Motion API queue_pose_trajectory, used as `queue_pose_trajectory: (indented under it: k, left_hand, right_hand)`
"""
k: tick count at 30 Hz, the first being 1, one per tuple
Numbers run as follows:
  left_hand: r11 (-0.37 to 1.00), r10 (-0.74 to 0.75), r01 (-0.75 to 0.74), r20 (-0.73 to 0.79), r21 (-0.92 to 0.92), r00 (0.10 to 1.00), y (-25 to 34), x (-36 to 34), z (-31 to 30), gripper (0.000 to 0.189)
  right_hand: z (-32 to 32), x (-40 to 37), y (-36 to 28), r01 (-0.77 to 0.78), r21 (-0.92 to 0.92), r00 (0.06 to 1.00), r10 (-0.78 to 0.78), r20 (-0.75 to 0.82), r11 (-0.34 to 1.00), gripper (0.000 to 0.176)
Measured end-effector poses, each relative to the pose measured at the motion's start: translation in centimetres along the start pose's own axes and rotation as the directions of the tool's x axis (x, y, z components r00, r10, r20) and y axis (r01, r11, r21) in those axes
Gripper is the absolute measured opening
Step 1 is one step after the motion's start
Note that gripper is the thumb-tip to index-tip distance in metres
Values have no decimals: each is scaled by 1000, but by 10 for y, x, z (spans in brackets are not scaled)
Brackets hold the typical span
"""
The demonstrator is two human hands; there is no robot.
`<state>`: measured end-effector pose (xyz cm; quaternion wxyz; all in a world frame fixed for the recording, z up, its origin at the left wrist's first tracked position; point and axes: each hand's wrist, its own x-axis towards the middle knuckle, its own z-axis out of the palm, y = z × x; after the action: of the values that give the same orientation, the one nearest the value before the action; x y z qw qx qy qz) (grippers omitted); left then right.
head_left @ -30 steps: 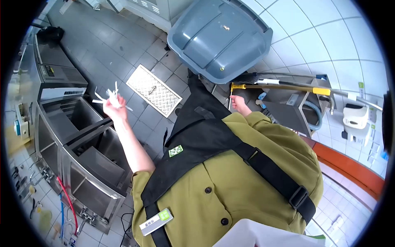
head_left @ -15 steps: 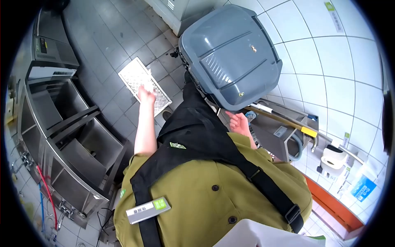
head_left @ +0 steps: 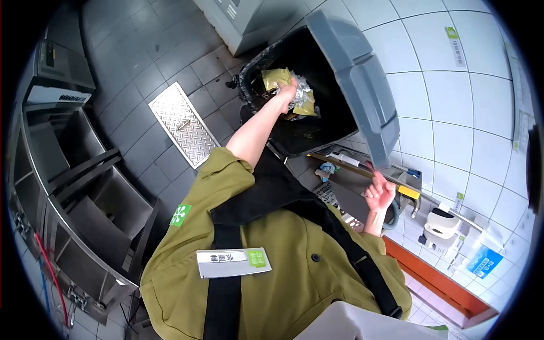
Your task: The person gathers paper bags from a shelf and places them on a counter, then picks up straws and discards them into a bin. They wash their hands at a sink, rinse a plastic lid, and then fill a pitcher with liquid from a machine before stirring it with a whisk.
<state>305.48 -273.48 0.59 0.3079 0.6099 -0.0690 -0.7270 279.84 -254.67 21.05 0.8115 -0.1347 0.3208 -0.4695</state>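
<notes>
Now the lid (head_left: 365,85) is raised, right hand (head_left: 379,194) half-curled, left hand (head_left: 287,93) inside, grip unclear.

The bin (head_left: 300,54) in front of me stands open, its mouth squarish, its inner walls black and scuffed. Its grey-blue plastic lid (head_left: 368,90), with moulded ribs across it, stands steeply tilted along the right side of the mouth; my right index finger reaches its lower corner. Inside, crumpled silver packaging (head_left: 304,92) lies bunched between two dull gold wrappers: the upper wrapper (head_left: 275,78) wrinkled and beside my left fingers (head_left: 291,84), the lower wrapper (head_left: 306,106) creased and slanting. My fingers overlap the heap; I cannot tell which piece, if any, they grip.
</notes>
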Motion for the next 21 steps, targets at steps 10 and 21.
queue_pose_trajectory:
  k: [10,21]
  left_hand:
    - [820,565,-571,-116,-29,817,-4,10,-78,23]
    - [230,242,-945,-926,-235,289,-184,-311,-429,21]
  right_hand:
    - [-52,0,29,-189,8,969,188,-161,982,42]
    - [225,208,245,264,-939,846,413,336,223,24]
